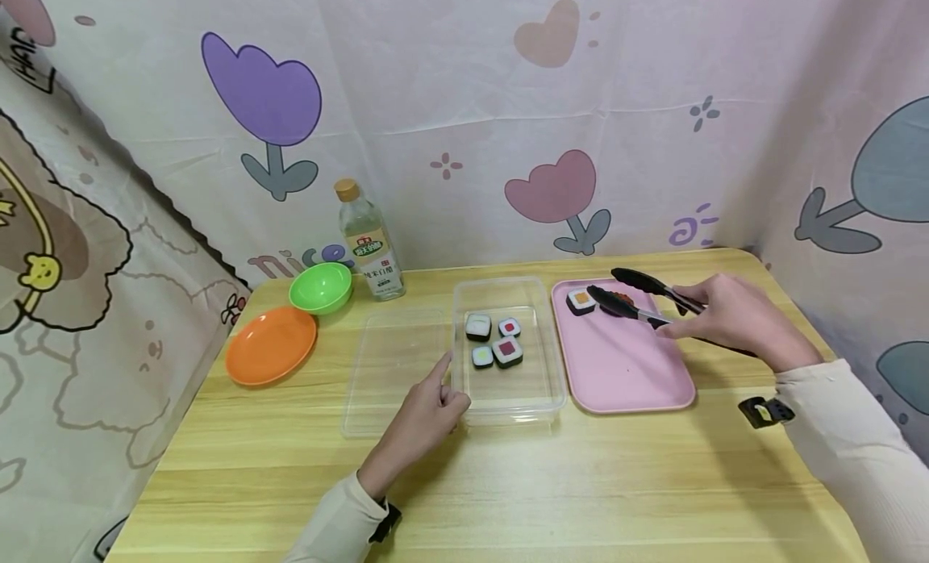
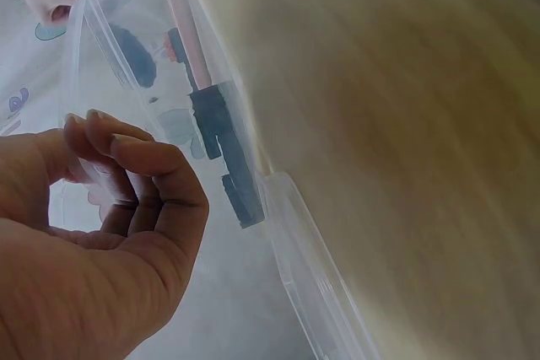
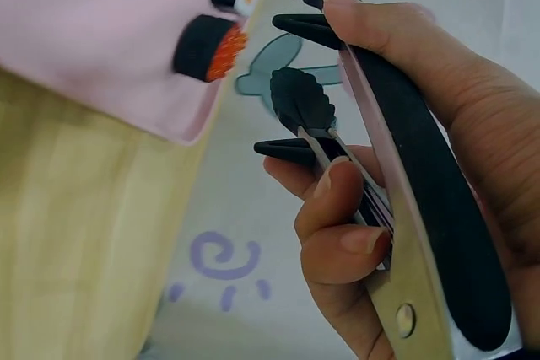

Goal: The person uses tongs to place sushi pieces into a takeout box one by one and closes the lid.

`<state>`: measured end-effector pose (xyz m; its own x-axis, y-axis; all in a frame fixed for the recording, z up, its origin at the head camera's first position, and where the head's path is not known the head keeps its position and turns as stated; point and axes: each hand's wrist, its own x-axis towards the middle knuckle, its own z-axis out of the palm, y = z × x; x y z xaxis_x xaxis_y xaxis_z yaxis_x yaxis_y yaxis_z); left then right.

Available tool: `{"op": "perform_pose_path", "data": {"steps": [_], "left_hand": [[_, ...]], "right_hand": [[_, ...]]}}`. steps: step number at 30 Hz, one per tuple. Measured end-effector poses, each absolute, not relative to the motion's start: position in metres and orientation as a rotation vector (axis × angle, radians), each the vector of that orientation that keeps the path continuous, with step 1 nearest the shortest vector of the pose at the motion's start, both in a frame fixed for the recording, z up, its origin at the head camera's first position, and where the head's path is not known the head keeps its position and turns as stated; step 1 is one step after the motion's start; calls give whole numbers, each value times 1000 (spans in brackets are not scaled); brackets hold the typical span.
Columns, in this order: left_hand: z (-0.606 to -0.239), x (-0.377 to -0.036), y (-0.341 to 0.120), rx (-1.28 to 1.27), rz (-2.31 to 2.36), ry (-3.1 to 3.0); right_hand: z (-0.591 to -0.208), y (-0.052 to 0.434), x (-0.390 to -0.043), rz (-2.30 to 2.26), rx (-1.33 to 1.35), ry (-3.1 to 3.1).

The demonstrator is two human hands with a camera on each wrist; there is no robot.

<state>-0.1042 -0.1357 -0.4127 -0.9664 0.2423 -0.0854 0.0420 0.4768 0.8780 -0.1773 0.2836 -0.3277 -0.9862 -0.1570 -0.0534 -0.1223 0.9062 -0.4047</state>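
Observation:
My right hand [image 1: 714,314] grips black tongs [image 1: 639,295] over the far end of a pink tray [image 1: 624,369]. The tong tips stand apart with nothing between them. Under them on the tray lie a roll with an orange centre [image 1: 580,301] and an orange-topped piece [image 3: 207,46], partly hidden in the head view. A clear container [image 1: 551,361] beside the tray holds several sushi pieces [image 1: 495,339]. My left hand [image 1: 424,410] rests against its left wall, index finger stretched along it, the other fingers loosely curled.
A clear lid [image 1: 392,373] lies flat left of the container. An orange plate [image 1: 271,345], a green bowl [image 1: 321,287] and a vinegar bottle [image 1: 370,244] stand at the back left. Patterned cloth walls close in the wooden table [image 1: 508,490] on three sides.

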Motion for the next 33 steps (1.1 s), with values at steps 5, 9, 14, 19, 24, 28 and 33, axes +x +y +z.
{"op": "perform_pose_path", "data": {"steps": [5, 9, 14, 19, 24, 28, 33], "left_hand": [[-413, -104, -136, 243, 1483, 2528], [-413, -105, -136, 239, 1477, 2527], [-412, -105, -137, 244, 1472, 2532], [-414, -105, -137, 254, 1471, 2534], [-413, -105, -136, 254, 1473, 2533], [-413, -105, -136, 242, 1470, 2531], [-412, -105, -137, 254, 1468, 2535]], "right_hand": [[-338, 292, -178, -621, -183, 2952], [-347, 297, -179, -632, -178, 2943], [-356, 300, -180, -648, -148, 2911], [-363, 302, -181, -636, -149, 2909], [-368, 303, -181, -646, -149, 2906], [-370, 304, -180, -656, -157, 2920], [-370, 304, -180, -660, -166, 2934]]}}
